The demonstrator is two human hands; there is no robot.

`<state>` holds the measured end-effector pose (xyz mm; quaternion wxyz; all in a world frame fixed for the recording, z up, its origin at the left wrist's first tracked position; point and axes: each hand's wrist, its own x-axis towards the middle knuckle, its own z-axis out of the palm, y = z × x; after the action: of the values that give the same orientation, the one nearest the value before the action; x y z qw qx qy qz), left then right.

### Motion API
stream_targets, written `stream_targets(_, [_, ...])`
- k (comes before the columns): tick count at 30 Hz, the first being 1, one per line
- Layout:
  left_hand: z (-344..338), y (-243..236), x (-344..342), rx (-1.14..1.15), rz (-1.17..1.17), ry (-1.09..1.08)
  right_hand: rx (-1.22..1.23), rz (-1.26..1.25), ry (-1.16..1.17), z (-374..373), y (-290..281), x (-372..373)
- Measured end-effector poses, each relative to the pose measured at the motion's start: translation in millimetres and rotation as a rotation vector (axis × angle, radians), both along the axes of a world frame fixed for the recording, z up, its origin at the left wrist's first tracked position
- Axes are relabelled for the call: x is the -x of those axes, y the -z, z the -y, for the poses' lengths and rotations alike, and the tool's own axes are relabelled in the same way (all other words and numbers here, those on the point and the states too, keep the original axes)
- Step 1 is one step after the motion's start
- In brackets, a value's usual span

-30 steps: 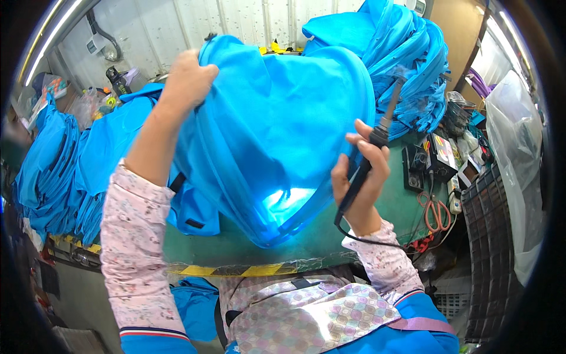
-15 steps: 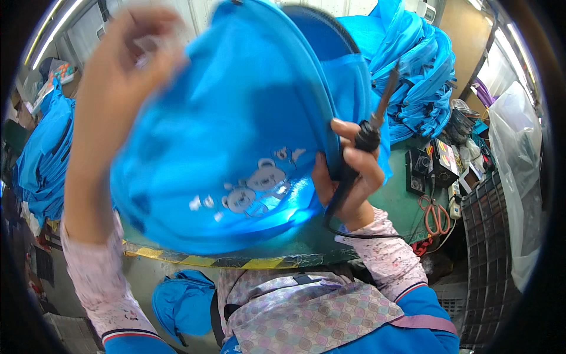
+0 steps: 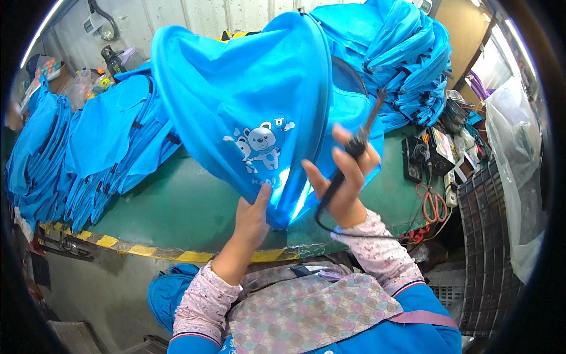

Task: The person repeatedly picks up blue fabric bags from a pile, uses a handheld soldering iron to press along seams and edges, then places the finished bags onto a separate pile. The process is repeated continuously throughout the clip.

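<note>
1. Showing its bear-printed face toward you, the blue canopy [image 3: 242, 82] stands raised over the green table [image 3: 159, 206]; a second ago that print is out of sight. Its narrow lower corner now points at the table's near edge; whether it touches the top, you cannot tell.
2. Your left hand [image 3: 252, 221] is down from the upper rim and pinches that lower corner, thumb in front, fingers hidden behind the cloth. That seems to shift the work from turning the canopy to steadying its corner, right beside a bright patch of light.
3. Your right hand [image 3: 346, 197] keeps its curled hold on the soldering-iron-shaped tool [image 3: 356, 146], thumb spread off the handle and the metal shaft aimed up and away from you. The tip looks clear of the held corner, so the tool seems idle there.
4. At far right hangs a large clear plastic bag [image 3: 513, 159]; you see no definite contents.
5. Low on the right sits a pale lattice basket [image 3: 445, 293]; what it holds is too dim to tell.
6. At the upper left, a smaller clear bag [image 3: 76, 91] bulges beside yellow-green items, its contents unclear.
7. Near it stands a dark bottle [image 3: 111, 60]; you cannot see inside.
</note>
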<state>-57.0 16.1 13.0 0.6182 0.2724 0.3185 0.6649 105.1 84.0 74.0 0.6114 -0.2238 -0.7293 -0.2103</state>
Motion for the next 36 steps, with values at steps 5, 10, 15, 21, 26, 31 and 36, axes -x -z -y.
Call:
stream_targets(5, [0,-7,1,-0.098,-0.225,0.091,0.278,0.149,-0.218,70,13,-44])
stream_targets(10, [2,-9,-3,-0.030,-0.154,0.014,0.225,0.226,-0.242,75,35,-43])
stream_targets(15, [5,-9,-6,-0.060,-0.209,-0.032,0.143,0.275,-0.215,65,41,-35])
stream_targets(21, [6,-1,-6,0.009,-0.419,-0.133,0.259,0.132,-0.285,55,25,-27])
stream_targets(26, [32,25,-14,-0.200,-0.358,-0.478,0.228,0.153,-0.351,71,14,-43])
stream_targets(31, [17,28,-17,-0.090,-0.114,-0.316,0.206,0.174,-0.383,70,18,-21])
stream_targets(36, [8,25,-29,-0.094,-0.079,-0.335,0.127,0.207,-0.341,60,24,-7])
